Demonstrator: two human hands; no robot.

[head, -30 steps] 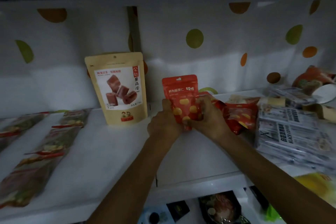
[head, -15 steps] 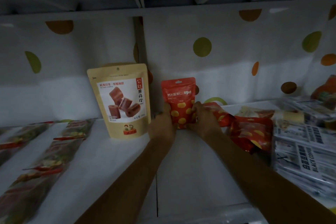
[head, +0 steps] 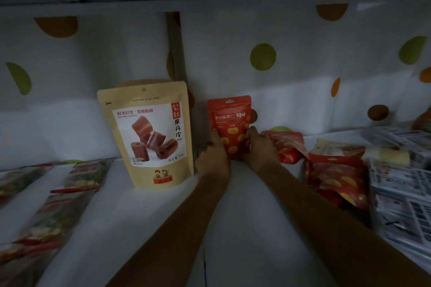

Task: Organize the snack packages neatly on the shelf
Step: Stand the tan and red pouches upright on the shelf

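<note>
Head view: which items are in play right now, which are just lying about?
In play: red pouch, left hand, right hand, shelf.
Lying about: tan pouch, flat red pouches, white printed packs, long packets at left.

1. Two bare forearms reach forward from the lower edge of the view, drawing closer together toward the hands.
2. The left hand [head: 212, 158] clasps the lower left side of a red pouch [head: 229, 116].
3. The right hand [head: 257, 148] clasps the pouch's lower right side, opposite the left.
</note>
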